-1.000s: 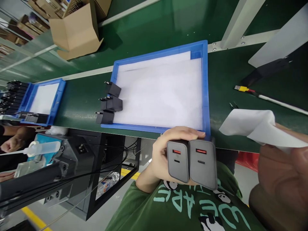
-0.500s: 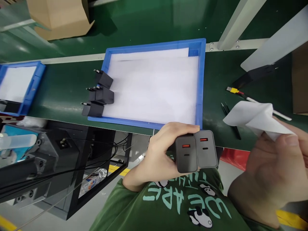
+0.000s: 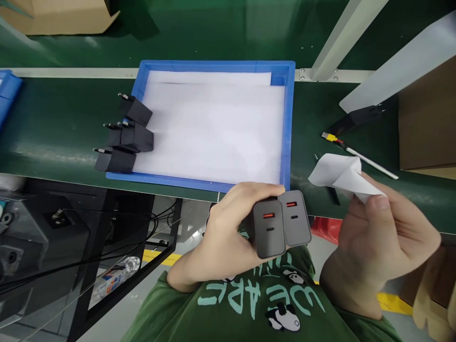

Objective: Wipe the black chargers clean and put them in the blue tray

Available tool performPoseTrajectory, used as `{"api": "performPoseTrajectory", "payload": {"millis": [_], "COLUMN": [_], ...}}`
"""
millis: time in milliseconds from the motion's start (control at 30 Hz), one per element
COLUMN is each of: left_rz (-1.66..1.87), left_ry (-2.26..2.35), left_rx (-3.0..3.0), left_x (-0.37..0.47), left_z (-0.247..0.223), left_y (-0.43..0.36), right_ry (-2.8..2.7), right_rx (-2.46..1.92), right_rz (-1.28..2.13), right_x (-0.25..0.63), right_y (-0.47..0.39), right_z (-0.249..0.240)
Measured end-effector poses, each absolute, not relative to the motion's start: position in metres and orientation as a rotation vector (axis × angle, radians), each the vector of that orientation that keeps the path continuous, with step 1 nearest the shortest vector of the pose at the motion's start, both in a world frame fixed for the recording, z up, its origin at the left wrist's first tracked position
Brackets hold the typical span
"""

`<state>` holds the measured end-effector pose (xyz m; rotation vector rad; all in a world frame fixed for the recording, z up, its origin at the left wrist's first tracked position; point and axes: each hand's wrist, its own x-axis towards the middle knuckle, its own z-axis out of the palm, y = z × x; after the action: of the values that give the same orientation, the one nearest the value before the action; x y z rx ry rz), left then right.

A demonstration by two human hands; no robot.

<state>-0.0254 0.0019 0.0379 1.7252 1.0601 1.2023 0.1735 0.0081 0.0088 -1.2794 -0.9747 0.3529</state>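
My left hand [image 3: 228, 228] is closed around two dark grey charger blocks [image 3: 270, 229] held side by side, their port faces turned up toward me. Each face has a red-lined slot and a smaller dark slot. Between thumb and fingers, my right hand [image 3: 381, 232] pinches a folded white cloth or sheet of paper [image 3: 337, 172], apart from the chargers. Behind my left hand lies a blue tray [image 3: 288, 128] lined with white sheets [image 3: 213, 128]. Several black plug chargers [image 3: 137, 137] with metal pins sit across the tray's left edge.
On the green bench [image 3: 53, 123], a yellow-ended USB cable [image 3: 331, 137], dark tweezers [image 3: 334, 195] and another black charger [image 3: 356, 118] lie at right. A cardboard box [image 3: 427, 114] stands beyond them. Black machinery [image 3: 42, 242] fills the lower left, and a white post [image 3: 347, 35] rises at the back.
The view has shifted to the right, so bench items appear further left. My right hand, with the white piece, has come closer to the chargers. My left hand keeps its grip.
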Motion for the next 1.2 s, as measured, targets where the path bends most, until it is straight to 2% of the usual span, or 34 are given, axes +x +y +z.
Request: {"api": "performPoseTrajectory", "payload": {"millis": [200, 500, 867, 1200], "left_rz": [1.357, 1.422, 1.443, 1.463], "left_ry": [0.78, 0.692, 0.763, 0.664], "left_rx": [1.685, 1.446, 1.554, 1.988], "left_x": [-0.027, -0.024, -0.024, -0.035], "left_z": [0.025, 0.022, 0.016, 0.003], "left_y": [0.011, 0.014, 0.015, 0.073], "right_ry": [-1.101, -1.751, -1.156, -1.201], "right_rx": [-1.298, -1.472, -1.5, -1.503], "right_rz": [0.227, 0.173, 0.348, 0.277], "right_x": [0.177, 0.203, 0.198, 0.206], "right_y": [0.013, 0.03, 0.019, 0.026], "right_z": [0.001, -0.035, -0.018, -0.026]}}
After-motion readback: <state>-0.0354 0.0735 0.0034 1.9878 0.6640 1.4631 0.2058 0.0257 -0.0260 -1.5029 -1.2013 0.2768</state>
